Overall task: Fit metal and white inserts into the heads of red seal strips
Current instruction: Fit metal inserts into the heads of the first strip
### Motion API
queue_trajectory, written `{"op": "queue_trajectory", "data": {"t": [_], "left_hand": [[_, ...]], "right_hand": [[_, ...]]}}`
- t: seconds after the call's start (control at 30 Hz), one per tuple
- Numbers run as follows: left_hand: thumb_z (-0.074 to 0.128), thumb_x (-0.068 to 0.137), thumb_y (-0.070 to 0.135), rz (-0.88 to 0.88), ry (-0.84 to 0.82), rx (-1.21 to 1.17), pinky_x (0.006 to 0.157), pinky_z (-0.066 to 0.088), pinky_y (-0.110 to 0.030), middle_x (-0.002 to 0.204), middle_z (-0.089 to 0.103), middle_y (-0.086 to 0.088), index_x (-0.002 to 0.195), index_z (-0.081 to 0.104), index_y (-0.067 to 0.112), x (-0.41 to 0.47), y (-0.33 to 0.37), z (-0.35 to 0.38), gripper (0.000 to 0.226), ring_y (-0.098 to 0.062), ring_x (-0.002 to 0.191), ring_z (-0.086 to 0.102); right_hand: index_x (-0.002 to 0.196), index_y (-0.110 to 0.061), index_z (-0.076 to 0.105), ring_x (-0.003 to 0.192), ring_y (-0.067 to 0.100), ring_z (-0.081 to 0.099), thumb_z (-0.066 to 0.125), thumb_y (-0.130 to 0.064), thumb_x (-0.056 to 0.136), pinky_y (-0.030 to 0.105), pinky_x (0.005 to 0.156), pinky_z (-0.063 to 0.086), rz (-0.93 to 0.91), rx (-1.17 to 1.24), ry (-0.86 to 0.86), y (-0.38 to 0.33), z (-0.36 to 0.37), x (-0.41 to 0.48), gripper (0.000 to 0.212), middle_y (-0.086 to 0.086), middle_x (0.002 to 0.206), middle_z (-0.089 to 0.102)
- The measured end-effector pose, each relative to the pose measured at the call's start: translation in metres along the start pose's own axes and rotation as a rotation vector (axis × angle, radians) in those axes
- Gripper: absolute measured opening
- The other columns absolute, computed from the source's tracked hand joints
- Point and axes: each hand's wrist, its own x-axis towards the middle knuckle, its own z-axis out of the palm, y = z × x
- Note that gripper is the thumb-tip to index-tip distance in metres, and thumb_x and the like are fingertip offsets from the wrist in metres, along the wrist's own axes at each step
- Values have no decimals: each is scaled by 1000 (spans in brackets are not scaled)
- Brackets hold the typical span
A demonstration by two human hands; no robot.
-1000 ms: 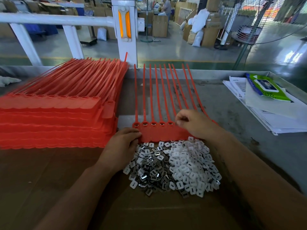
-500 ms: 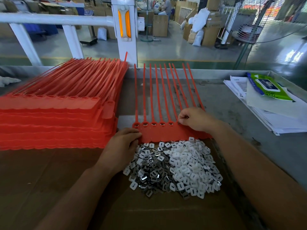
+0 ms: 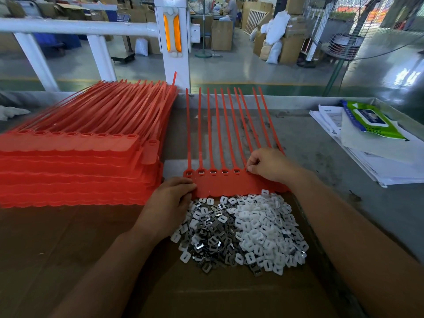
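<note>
Brightly, evenly lit from the open hall far beyond the right grip point(image 3: 268, 165). White glare on the glossy floor point(image 3: 410, 76) up and right of it; small glints on the metal inserts point(image 3: 206, 239) just below the left grip point(image 3: 169, 198). Soft, faint shadows under both. Sharp around the grips, softer far behind. Bows the white railing point(image 3: 75, 26) and stretches the corners.

Two hands point(image 3: 167, 200) point(image 3: 270, 164), ten spread strips point(image 3: 220, 187), two heaps point(image 3: 206, 237) point(image 3: 263, 232).

Grey bench point(image 3: 321, 143), scuffed, raised lip along the far edge. Behind it, a white railing point(image 3: 75, 27) and a white post point(image 3: 181, 65) with orange reflectors. Glossy grey-green floor point(image 3: 241, 67). Cardboard boxes point(image 3: 221, 34), white sacks point(image 3: 275, 31). Glare at right.
</note>
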Motion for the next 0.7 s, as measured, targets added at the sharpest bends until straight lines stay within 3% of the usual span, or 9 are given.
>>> {"op": "queue_trajectory", "data": {"t": [0.17,0.33,0.43,0.57,0.7], "left_hand": [[51,92,9,21,7,-7,92,24,-8,128,53,3,122,59,12,0,-1,1,31,4,108,37],[51,92,9,16,0,9,92,23,-7,129,53,2,122,59,12,0,0,0,31,-4,116,43],[50,92,10,13,-4,22,89,20,-3,130,52,2,123,59,12,0,1,-1,32,-6,117,43],[49,92,9,3,-4,13,92,23,-7,130,52,2,123,59,12,0,2,-1,32,-6,118,43],[50,92,9,-1,-8,16,93,23,-8,129,52,1,122,59,11,1,2,-1,32,-8,119,44]], "right_hand": [[67,-27,58,85,10,56,68,-18,81,29,78,46,50,81,72,3,6,4,20,-13,76,57],[61,-30,56,84,11,57,69,-18,78,30,78,47,74,77,112,5,9,8,24,-10,78,60],[67,-26,61,84,11,56,65,-17,82,27,77,44,54,107,117,4,7,4,18,-6,82,61],[86,-17,67,84,9,57,60,-21,87,25,75,41,-67,155,163,-8,-1,-18,8,-8,86,62],[93,-19,68,80,-3,57,63,-25,86,13,75,45,-226,178,-58,-32,-5,-50,10,-16,82,60]]}}
